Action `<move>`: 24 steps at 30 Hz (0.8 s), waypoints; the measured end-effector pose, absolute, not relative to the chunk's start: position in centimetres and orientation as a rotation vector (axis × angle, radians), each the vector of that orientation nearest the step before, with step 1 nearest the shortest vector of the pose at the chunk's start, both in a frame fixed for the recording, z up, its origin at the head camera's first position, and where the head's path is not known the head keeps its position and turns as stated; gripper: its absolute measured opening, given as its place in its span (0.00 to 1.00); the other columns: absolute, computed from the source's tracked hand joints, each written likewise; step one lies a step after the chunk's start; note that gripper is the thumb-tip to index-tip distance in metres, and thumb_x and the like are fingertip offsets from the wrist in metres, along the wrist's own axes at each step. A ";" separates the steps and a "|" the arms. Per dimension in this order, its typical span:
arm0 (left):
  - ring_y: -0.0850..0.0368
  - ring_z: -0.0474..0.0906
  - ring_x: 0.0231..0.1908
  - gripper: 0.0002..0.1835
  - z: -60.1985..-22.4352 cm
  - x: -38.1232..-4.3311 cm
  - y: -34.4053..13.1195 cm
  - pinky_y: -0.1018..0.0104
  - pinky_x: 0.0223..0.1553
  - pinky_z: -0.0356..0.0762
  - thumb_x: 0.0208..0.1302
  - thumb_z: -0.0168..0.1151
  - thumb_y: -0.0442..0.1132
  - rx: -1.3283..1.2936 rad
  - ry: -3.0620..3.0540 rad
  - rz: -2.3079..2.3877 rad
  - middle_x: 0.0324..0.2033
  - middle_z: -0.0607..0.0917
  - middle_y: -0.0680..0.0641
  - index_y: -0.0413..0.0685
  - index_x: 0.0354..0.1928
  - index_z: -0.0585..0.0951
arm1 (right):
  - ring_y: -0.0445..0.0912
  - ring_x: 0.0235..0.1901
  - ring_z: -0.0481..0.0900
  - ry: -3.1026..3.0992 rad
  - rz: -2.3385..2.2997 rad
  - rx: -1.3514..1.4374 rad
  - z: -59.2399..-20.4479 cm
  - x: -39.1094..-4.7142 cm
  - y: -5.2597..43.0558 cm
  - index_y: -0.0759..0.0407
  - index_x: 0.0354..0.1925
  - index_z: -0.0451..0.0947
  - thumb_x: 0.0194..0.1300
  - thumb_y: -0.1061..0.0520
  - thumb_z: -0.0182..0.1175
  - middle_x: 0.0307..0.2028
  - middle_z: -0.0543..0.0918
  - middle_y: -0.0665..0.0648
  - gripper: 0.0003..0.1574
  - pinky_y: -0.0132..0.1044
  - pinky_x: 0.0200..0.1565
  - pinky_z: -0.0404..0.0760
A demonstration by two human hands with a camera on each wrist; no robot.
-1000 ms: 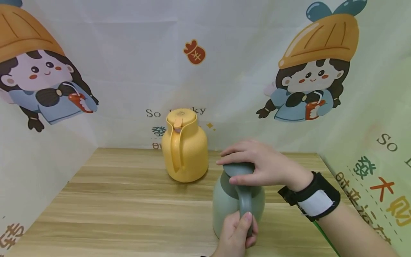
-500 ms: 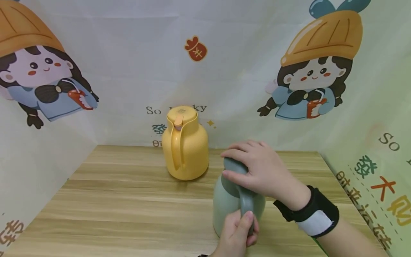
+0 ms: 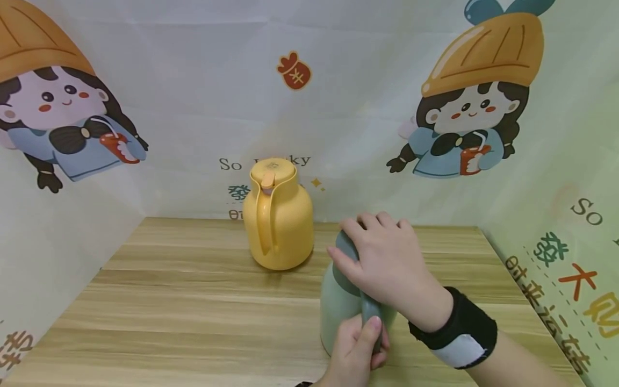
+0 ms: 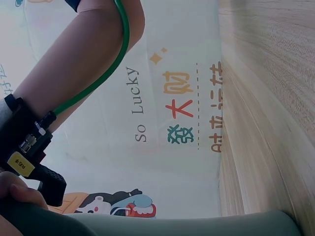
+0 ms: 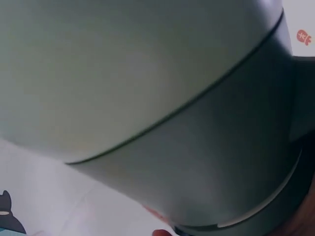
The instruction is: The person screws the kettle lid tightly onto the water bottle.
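Head view: a grey-green jug is seen at five o'clock from the centre, stood upright on the wood-grained table. Its handle, turned towards six o'clock, is gripped low down by the left hand, the fingers wrapped round it and the thumb laid along its near face. The jug's darker lid is covered from above by the right hand; it is clasped between the bent fingers and the thumb, which is set at the near left edge. How firmly it is pressed cannot be told. A black band with a pale patch is worn on the right wrist, and a green cable is shown along that forearm by the left wrist camera. At eleven o'clock from the held jug, well apart from it, a yellow jug is stood near the printed backdrop. Cartoon figures are printed there at ten and two o'clock, with a red pouch at twelve.
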State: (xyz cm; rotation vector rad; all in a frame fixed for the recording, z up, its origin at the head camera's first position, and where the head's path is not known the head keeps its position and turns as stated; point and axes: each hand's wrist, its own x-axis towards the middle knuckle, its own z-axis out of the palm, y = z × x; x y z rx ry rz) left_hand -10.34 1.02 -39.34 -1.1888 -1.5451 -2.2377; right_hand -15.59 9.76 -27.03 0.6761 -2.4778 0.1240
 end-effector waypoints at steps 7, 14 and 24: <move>0.58 0.57 0.07 0.18 -39.4 -10.3 1.0 0.77 0.08 0.55 0.69 0.34 0.26 -1.181 -1.556 -2.228 0.04 0.61 0.41 0.33 0.21 0.66 | 0.52 0.33 0.71 -2.532 0.121 0.581 -26.9 -15.5 9.3 0.51 0.45 0.75 0.62 0.33 0.46 0.36 0.77 0.55 0.28 0.45 0.26 0.68; 0.57 0.58 0.07 0.19 -39.4 -10.7 1.3 0.77 0.09 0.56 0.69 0.33 0.25 -1.189 -1.555 -2.201 0.04 0.61 0.42 0.34 0.19 0.66 | 0.55 0.27 0.70 -2.596 0.092 0.398 -26.7 -15.3 8.5 0.55 0.41 0.74 0.62 0.30 0.42 0.29 0.75 0.59 0.33 0.47 0.21 0.70; 0.57 0.57 0.07 0.21 -39.4 -11.5 1.7 0.77 0.09 0.55 0.71 0.33 0.27 -1.195 -1.550 -2.155 0.04 0.61 0.42 0.35 0.17 0.66 | 0.54 0.25 0.71 -2.615 0.046 0.387 -26.4 -15.6 8.6 0.59 0.36 0.74 0.62 0.31 0.42 0.26 0.74 0.60 0.35 0.43 0.16 0.68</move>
